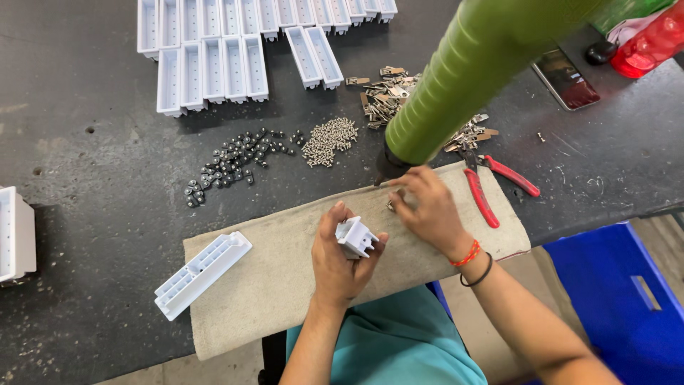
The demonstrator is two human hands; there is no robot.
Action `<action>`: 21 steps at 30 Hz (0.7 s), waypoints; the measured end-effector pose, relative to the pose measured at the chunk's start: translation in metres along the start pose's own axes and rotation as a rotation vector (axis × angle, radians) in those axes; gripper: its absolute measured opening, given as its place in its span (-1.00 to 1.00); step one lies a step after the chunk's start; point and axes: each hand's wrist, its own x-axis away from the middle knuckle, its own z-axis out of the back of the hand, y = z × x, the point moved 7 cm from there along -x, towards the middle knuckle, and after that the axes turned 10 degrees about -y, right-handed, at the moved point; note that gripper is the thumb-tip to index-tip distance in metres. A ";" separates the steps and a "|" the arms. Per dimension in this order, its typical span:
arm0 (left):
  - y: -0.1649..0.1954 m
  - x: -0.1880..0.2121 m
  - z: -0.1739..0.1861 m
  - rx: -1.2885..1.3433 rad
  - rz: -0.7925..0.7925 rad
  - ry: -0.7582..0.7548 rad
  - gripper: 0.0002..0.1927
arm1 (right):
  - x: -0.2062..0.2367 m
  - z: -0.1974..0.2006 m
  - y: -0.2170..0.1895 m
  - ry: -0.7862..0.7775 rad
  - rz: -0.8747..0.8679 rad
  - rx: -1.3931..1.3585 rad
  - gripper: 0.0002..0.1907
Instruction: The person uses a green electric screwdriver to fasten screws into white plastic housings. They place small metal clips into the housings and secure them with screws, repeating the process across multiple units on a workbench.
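Working left to right: one white plastic housing (201, 274) lies on the beige cloth (285, 285), unfitted as far as I can judge. My left hand (342, 260) clamps another white housing (355, 237) upright. My right hand (427, 210) pinches something small, perhaps a screw; piles of dark fittings (231, 162) and screws (329, 141) remain.

Assembly workshop: screws (329, 141), pliers (491, 187), bench (92, 157).

Small white moulded plastic housing (355, 237), boxy w/ open end up, tilted, held in left hand (340, 260) above beige cloth. Tiny metal part (392, 206), pinched by right hand (425, 211), on cloth.
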 end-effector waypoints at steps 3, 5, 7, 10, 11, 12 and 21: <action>0.004 -0.001 0.000 -0.023 -0.036 0.017 -0.11 | -0.001 -0.009 0.010 -0.054 -0.177 0.129 -0.64; 0.004 -0.002 -0.001 -0.032 -0.033 0.019 -0.11 | -0.005 -0.018 0.010 -0.118 -0.148 0.155 -0.66; 0.004 -0.002 -0.002 -0.027 -0.030 0.020 -0.10 | -0.008 -0.024 0.009 -0.163 -0.078 0.093 -0.79; 0.002 -0.002 -0.002 0.017 -0.017 0.036 -0.10 | -0.005 -0.017 -0.003 -0.123 0.133 0.004 -0.76; 0.002 -0.001 0.000 0.040 -0.017 0.051 -0.10 | -0.004 -0.014 -0.002 -0.122 0.122 -0.049 -0.74; 0.001 -0.001 0.001 0.063 -0.015 0.067 -0.10 | -0.001 -0.010 -0.001 -0.124 0.110 -0.102 -0.72; 0.003 -0.004 0.001 -0.042 -0.006 0.055 -0.16 | 0.011 0.008 0.008 -0.157 -0.081 -0.128 -0.63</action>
